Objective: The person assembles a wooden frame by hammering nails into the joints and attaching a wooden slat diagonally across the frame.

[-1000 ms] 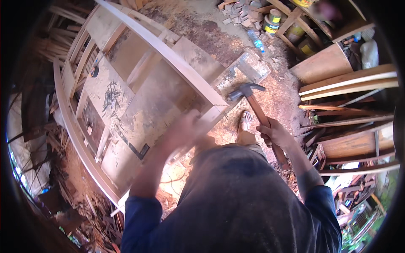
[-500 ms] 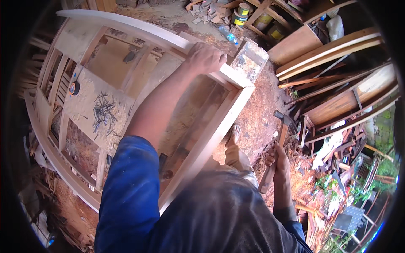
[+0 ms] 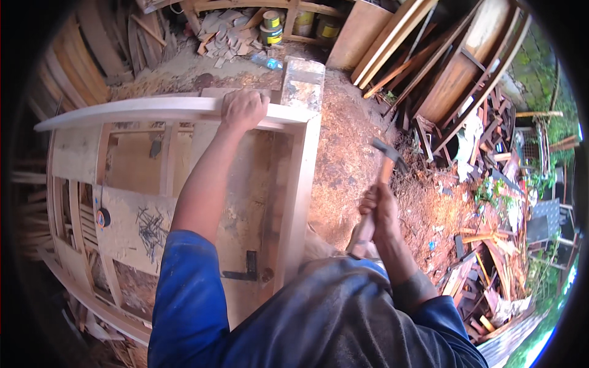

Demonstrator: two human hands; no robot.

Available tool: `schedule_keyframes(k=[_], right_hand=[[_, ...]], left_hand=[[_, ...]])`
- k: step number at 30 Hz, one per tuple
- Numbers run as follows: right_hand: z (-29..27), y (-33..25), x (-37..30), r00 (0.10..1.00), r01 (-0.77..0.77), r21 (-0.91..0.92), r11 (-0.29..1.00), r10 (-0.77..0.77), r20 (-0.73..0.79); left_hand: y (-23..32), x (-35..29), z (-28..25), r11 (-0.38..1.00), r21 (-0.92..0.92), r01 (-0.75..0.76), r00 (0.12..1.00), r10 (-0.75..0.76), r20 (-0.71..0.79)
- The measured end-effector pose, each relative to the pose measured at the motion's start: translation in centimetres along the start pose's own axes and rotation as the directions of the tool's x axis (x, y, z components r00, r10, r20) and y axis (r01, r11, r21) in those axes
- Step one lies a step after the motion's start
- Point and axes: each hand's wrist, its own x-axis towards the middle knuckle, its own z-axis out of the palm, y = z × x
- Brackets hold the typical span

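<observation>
My left hand is closed over the far rail of a large pale wooden frame, close to its far right corner. The frame lies over a workbench with plywood panels. In my right hand is a claw hammer, gripped by its wooden handle, head up. The hammer stands to the right of the frame, apart from it. Inside the frame, a heap of nails lies on a plywood panel. A round tape measure sits left of the nails, and a dark L-shaped square lies nearer me.
A worn wooden block stands beyond the frame's corner. Leaning boards and scrap wood line the right side. Paint cans, a plastic bottle and wood offcuts are at the back.
The view has turned, so the frame now looks squarer to me. My right hand and the hammer appear farther left and higher. My left hand still grips the far rail.
</observation>
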Motion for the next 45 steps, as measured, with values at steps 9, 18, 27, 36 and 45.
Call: schedule_keyframes(k=[9, 18, 27, 36, 45], right_hand=[[6.2, 3.1, -2.4, 0.980, -0.196, 0.108, 0.975, 0.194, 0.028], [-8.8, -6.0, -1.5, 0.894, 0.264, 0.225, 0.938, -0.149, -0.423], [-1.2, 2.0, 1.8, 0.996, -0.074, -0.154, 0.985, 0.080, 0.034], [8.5, 4.3, -1.2, 0.979, -0.166, 0.007, 0.986, 0.164, 0.118], [-7.4, -2.2, -1.1, 0.976, 0.161, 0.181, 0.970, -0.129, -0.178]], left_hand=[[0.6, -0.6, 1.0, 0.999, 0.036, 0.003, 0.999, -0.005, 0.048], [-0.8, -0.2, 0.4, 0.994, 0.107, -0.018, 0.996, 0.027, -0.086], [-1.5, -0.3, 0.6, 0.993, 0.118, 0.006, 0.999, -0.002, -0.033], [-0.7, 1.0, 0.8, 0.991, 0.125, 0.049, 0.997, -0.056, 0.053], [-0.8, -0.2, -0.1, 0.974, 0.214, 0.075, 0.995, -0.088, 0.051]])
